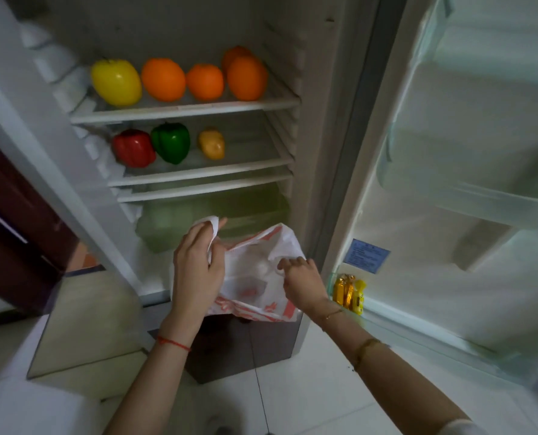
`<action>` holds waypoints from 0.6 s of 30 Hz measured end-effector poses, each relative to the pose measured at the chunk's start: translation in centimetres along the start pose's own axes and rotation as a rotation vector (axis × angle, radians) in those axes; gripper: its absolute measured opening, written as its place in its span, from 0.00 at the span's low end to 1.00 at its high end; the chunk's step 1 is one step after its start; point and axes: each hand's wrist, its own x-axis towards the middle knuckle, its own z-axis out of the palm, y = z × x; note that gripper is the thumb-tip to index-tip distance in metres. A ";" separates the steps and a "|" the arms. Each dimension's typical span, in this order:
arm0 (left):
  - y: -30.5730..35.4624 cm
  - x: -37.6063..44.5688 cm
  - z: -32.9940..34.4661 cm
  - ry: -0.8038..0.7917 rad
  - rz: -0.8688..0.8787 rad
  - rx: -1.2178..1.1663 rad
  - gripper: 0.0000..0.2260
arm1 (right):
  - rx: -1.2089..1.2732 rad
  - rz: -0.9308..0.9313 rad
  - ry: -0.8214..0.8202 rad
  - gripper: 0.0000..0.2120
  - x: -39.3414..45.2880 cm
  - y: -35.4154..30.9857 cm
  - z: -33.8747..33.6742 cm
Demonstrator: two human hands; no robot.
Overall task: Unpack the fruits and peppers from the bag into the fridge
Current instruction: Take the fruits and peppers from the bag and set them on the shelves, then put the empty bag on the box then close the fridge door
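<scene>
Bag (255, 277): white plastic with red print, crumpled, held in front of the open fridge (321, 120), low.
Left hand (195, 265): grip closed on the bag's handle.
Right hand (302, 281): grip pinching the bag's edge.
Middle shelf (205, 172): peppers, three; red (133, 148), green (171, 147), yellow (212, 144).
Top shelf (183, 108): yellow fruit (116, 82), one; oranges (163, 79), four.

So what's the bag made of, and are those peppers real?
The bag looks like thin plastic film: see-through white, crinkled, with red print. The red pepper and green pepper have a smooth, even, glossy shine, maybe plastic models, though real ones can shine too.
</scene>
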 end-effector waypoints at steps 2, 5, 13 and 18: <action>-0.5 -0.4 -1.1 0.045 -0.042 -0.002 0.18 | 0.320 -0.013 0.085 0.15 0.5 -0.6 -1.5; -0.9 -1.4 -3.3 0.102 -0.095 0.019 0.17 | 0.564 -0.079 0.132 0.10 1.4 -2.8 -4.1; -2.4 -5.3 -11.2 0.310 -0.237 0.084 0.16 | 0.811 -0.300 0.029 0.12 2.7 -11.9 -10.2; -3.6 -8.0 -15.9 0.448 -0.318 0.136 0.14 | 0.876 -0.429 -0.098 0.15 2.8 -17.9 -10.7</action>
